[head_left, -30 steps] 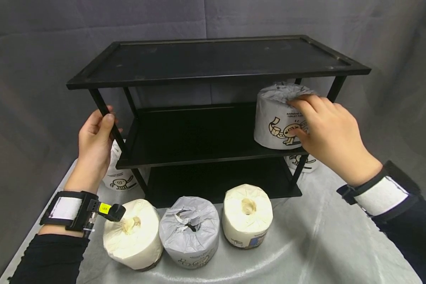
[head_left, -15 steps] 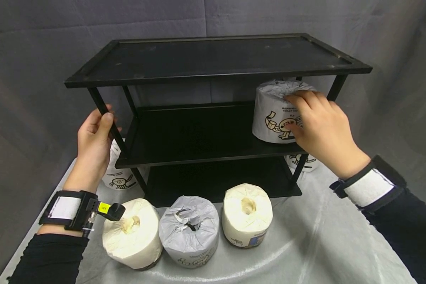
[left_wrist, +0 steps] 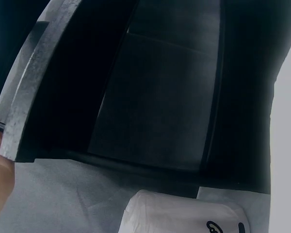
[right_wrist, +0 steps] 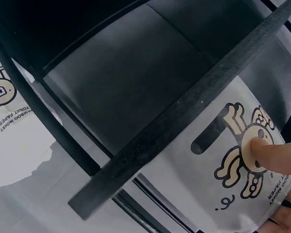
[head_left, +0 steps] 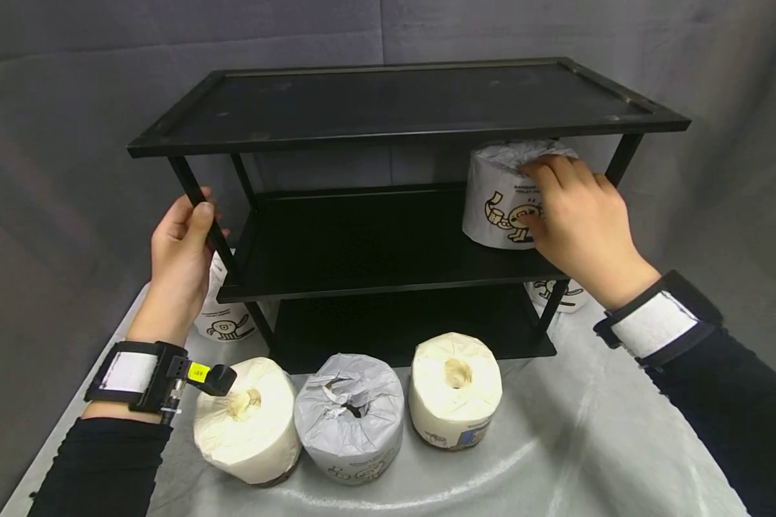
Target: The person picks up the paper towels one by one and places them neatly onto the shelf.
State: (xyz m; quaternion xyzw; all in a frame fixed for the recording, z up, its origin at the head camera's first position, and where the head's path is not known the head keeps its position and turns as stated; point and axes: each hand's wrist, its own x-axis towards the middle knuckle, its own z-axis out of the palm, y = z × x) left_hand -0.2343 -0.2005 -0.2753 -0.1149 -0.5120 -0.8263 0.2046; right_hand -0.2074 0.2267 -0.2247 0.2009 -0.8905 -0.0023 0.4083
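Note:
My left hand [head_left: 181, 258] grips the front left post [head_left: 225, 253] of a black shelf rack [head_left: 388, 100]. At the right end of the middle shelf [head_left: 356, 244] stands a grey-wrapped toilet roll [head_left: 491, 197] with a cartoon figure on it. My right hand [head_left: 578, 222] holds that roll from the front right, fingers at its top edge. The right wrist view shows the thumb [right_wrist: 276, 154] pressed on the printed wrapper [right_wrist: 208, 174]. The roll's right side is hidden behind the hand.
Before the rack stand a cream roll [head_left: 252, 431], a grey roll [head_left: 349, 441] and another cream roll [head_left: 455, 409]. More printed rolls stand beside the rack, one at the left [head_left: 223, 316] and one at the right [head_left: 559, 294]. Grey cloth [head_left: 556, 445] covers the table.
The toilet roll has slid deeper onto the middle shelf, away from its front edge. My right hand has moved back and slightly left with it. The left hand keeps its hold on the post.

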